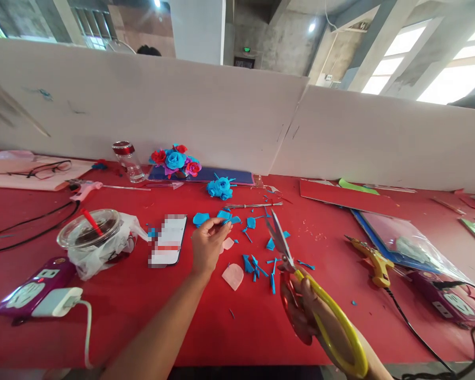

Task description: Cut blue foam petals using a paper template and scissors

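Note:
My left hand pinches a small blue paper piece between thumb and fingers, just above the red tabletop. In my right hand is a pair of scissors with one yellow and one red handle, its blades a little apart and pointing up and away from me. Blue paper scraps lie scattered between and beyond my hands. A pale pink petal-shaped piece rests near my left wrist. Farther back sits a blue paper flower cluster, with thin wires in front of it.
At left are a phone, a lidded cup with a red straw, a purple power strip and a pink glue gun. A glass bottle and colourful flowers stand behind. A yellow glue gun lies right.

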`<action>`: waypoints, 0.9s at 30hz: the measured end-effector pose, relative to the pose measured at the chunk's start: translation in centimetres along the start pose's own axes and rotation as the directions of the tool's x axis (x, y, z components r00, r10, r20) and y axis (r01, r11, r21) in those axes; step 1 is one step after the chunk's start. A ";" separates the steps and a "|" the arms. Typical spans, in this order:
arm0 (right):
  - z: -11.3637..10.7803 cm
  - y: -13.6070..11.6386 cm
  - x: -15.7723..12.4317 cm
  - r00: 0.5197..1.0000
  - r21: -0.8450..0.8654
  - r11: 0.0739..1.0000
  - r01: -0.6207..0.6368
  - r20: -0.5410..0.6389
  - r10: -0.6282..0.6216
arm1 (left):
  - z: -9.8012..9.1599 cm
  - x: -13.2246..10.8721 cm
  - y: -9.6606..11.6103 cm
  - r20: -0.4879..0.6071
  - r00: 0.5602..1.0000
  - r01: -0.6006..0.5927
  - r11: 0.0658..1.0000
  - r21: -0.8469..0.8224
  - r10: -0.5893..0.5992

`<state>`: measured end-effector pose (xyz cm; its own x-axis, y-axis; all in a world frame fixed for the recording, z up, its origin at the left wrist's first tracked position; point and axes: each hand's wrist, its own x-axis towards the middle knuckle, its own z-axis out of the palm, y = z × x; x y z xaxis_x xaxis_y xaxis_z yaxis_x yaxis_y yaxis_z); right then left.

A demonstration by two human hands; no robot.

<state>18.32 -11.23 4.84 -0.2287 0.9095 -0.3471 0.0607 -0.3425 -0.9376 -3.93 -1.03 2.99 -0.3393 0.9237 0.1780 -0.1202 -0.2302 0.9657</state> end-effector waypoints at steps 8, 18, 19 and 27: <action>-3.8 -0.9 2.9 0.835 -0.891 0.321 -0.323 -0.427 -0.347 | -0.5 0.4 -0.4 -0.003 0.982 -0.184 0.971 0.150 0.187; -8.7 -1.8 7.5 0.733 -0.885 0.220 -0.410 -0.463 -0.498 | 0.2 0.5 -1.1 -0.046 0.984 0.165 0.982 -0.096 -0.169; -7.0 -2.2 8.0 0.751 -0.909 0.313 -0.274 -0.405 -0.521 | 0.2 0.5 -1.3 -0.045 0.986 0.153 0.984 -0.095 -0.158; 6.6 -3.0 13.4 0.840 -0.249 0.835 0.490 -0.123 -0.529 | 0.3 -0.6 -0.8 0.140 0.963 -0.263 0.912 0.315 0.230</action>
<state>8.63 0.47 3.15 -0.1049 0.9738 0.2017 0.1808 0.2181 -0.9590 -3.37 -1.36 2.14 -0.2237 0.8797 0.4196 0.2738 -0.3564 0.8933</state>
